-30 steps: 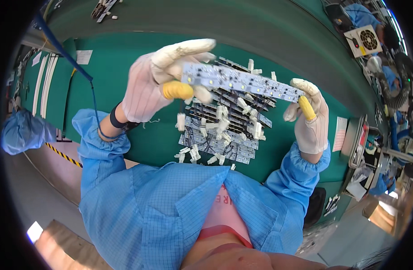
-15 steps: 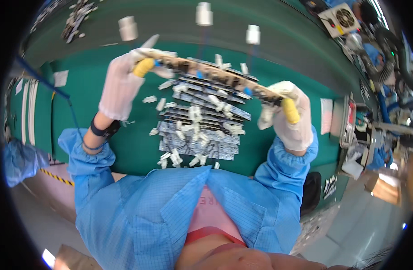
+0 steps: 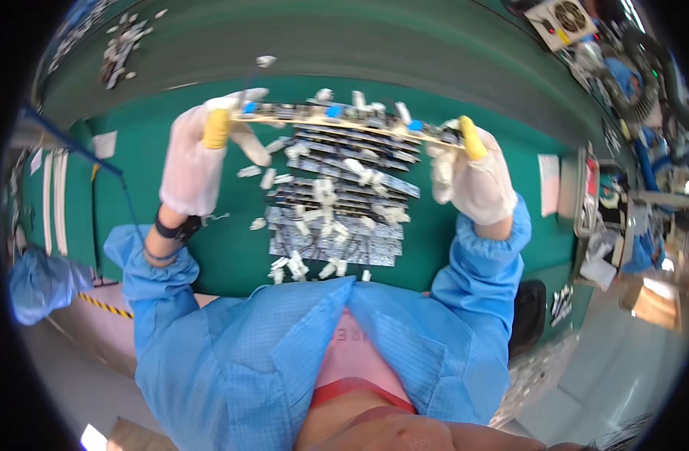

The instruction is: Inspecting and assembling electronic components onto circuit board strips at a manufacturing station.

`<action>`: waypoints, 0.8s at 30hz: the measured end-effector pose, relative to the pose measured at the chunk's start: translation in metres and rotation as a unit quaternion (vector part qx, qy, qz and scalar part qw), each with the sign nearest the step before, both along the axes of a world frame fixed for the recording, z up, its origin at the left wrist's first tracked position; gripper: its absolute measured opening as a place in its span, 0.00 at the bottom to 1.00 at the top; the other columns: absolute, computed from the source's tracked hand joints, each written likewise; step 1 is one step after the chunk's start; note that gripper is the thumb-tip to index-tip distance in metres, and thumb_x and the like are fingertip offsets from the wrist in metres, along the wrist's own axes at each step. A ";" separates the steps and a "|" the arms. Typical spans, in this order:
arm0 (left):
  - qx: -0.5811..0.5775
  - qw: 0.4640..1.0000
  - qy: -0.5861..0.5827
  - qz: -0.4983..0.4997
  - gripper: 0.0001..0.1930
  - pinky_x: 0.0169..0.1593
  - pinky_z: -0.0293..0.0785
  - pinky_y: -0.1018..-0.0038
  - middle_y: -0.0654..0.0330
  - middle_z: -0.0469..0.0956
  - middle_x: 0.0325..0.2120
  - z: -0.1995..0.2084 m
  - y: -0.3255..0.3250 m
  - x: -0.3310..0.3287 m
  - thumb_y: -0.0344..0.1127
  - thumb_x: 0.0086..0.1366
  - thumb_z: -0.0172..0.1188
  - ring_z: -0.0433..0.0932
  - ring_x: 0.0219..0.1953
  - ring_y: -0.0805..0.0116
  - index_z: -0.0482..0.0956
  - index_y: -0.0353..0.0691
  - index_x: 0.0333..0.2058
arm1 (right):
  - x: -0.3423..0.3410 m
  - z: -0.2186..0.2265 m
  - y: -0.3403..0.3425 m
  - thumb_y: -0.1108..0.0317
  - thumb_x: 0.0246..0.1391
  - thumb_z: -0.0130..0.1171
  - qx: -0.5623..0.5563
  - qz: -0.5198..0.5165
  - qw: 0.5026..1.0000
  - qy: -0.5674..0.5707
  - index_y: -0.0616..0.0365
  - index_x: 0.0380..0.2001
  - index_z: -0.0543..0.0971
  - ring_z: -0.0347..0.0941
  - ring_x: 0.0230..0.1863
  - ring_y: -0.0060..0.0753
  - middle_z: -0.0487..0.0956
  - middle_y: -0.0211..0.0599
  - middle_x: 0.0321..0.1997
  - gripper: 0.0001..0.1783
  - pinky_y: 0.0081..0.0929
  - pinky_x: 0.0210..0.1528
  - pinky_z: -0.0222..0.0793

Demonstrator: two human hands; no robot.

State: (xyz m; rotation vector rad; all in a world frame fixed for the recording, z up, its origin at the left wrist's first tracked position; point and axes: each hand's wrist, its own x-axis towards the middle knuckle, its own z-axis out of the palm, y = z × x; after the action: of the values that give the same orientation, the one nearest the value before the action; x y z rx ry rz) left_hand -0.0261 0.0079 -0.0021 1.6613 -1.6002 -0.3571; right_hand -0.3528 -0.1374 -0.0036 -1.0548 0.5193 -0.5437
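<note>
A long, narrow circuit board [image 3: 299, 116] spans the space between my hands, seen nearly edge-on, with dark components and blue parts along its upper side. White-gloved with yellow finger covers, my left hand [image 3: 209, 143] pinches its left end. My right hand [image 3: 476, 169], gloved the same way, grips the right end. Below and behind the board lies a stack of overlapping circuit boards [image 3: 337, 244], with white plug connectors [image 3: 326, 192] strewn over and around it. One white connector [image 3: 265, 62] stands out above my left hand on a dark lead.
A green mat [image 3: 235, 259] covers the bench. More boards with white connectors [image 3: 119, 52] lie at the far left. A blue cord [image 3: 74, 143] runs toward my left wrist. At the right are a paper sheet [image 3: 549, 184], a metal-rimmed tray [image 3: 587, 192] and a fan unit [image 3: 561, 22].
The board has tilted in my hands and come closer to level, its right end rising. The white connectors that stood out beyond it have swung down close to its far edge, apart from one.
</note>
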 end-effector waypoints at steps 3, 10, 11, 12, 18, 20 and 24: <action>0.046 0.967 0.249 -0.023 0.17 0.38 0.72 0.73 0.58 0.82 0.32 0.001 0.004 -0.007 0.34 0.68 0.46 0.79 0.36 0.69 0.74 0.35 0.51 | 0.009 -0.001 0.004 0.46 0.55 0.61 -0.091 -0.002 0.995 -0.050 0.64 0.48 0.71 0.70 0.20 0.21 0.76 0.32 0.26 0.31 0.16 0.20 0.65; 0.056 0.935 0.335 0.105 0.13 0.22 0.67 0.86 0.63 0.76 0.31 0.006 0.001 0.018 0.38 0.72 0.46 0.73 0.27 0.80 0.72 0.40 0.49 | 0.032 0.018 0.002 0.63 0.53 0.63 -0.185 -0.053 0.976 0.105 0.62 0.54 0.70 0.72 0.30 0.20 0.76 0.33 0.40 0.27 0.17 0.32 0.68; 0.011 0.940 0.292 0.177 0.15 0.12 0.56 0.86 0.66 0.75 0.22 -0.012 0.002 0.050 0.37 0.71 0.41 0.68 0.21 0.84 0.74 0.43 0.49 | 0.033 0.010 -0.011 0.70 0.53 0.60 -0.253 -0.081 0.950 0.166 0.60 0.51 0.73 0.74 0.33 0.24 0.76 0.33 0.40 0.21 0.20 0.35 0.70; 0.030 0.941 0.253 0.222 0.15 0.15 0.57 0.87 0.68 0.74 0.20 -0.008 0.007 0.074 0.35 0.71 0.41 0.64 0.19 0.85 0.76 0.43 0.47 | 0.033 -0.004 -0.029 0.73 0.53 0.59 -0.357 -0.116 0.892 0.250 0.57 0.46 0.78 0.75 0.35 0.28 0.77 0.33 0.41 0.15 0.23 0.38 0.71; 0.064 0.937 -0.181 0.292 0.15 0.50 0.67 0.74 0.61 0.77 0.44 -0.076 0.020 0.167 0.35 0.64 0.54 0.76 0.45 0.67 0.76 0.45 0.50 | 0.028 -0.073 -0.064 0.77 0.50 0.60 -0.682 -0.067 0.633 0.360 0.56 0.34 0.80 0.76 0.36 0.35 0.80 0.37 0.41 0.07 0.27 0.41 0.72; -0.052 0.871 -0.409 0.268 0.22 0.57 0.66 0.66 0.60 0.74 0.51 -0.054 0.008 0.134 0.38 0.58 0.63 0.68 0.56 0.55 0.74 0.50 0.52 | 0.032 -0.058 -0.058 0.80 0.51 0.57 -0.530 -0.163 0.790 0.261 0.59 0.33 0.79 0.77 0.37 0.33 0.80 0.41 0.38 0.07 0.26 0.41 0.72; 0.040 0.925 0.367 -0.095 0.50 0.64 0.57 0.62 0.50 0.82 0.34 -0.012 -0.008 0.026 0.74 0.64 0.31 0.71 0.55 0.60 0.57 0.24 0.61 | 0.044 -0.007 -0.013 0.84 0.45 0.61 -0.584 -0.234 0.762 0.151 0.58 0.34 0.76 0.77 0.40 0.40 0.79 0.40 0.38 0.12 0.28 0.43 0.73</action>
State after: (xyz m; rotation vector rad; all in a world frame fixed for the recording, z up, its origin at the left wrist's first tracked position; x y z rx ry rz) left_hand -0.0004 -0.0001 -0.0139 1.2027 -1.1700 -1.0217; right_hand -0.3085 -0.1507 -0.0102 -2.2668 0.7505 -1.2331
